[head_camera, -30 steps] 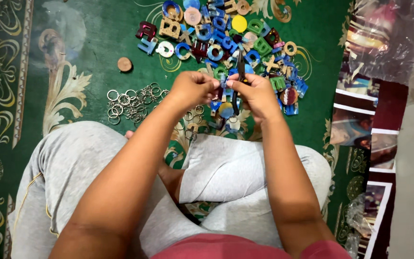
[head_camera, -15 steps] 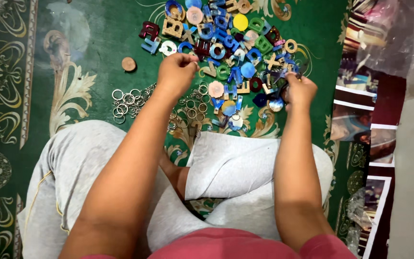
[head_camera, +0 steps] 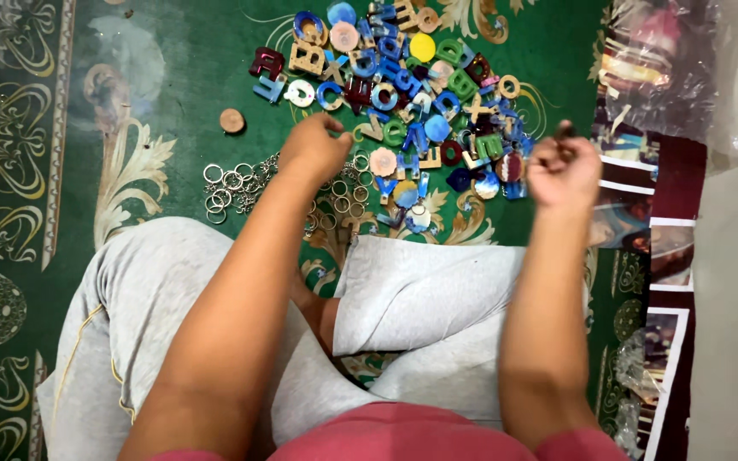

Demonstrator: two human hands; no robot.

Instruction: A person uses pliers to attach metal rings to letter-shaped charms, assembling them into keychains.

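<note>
1. Since half a second ago, both hands have spread apart: the right hand has swung out toward the carpet's edge, its grip pinched on a small dark piece.
2. Left hand hovers curled over the metal key rings; whether it pinches anything, I cannot tell.
3. A ring probably separates best lifted singly, since they lie tangled.
4. Coloured letter charms crowd the green carpet; a round wooden disc lies apart, with a plastic bag at right.
</note>
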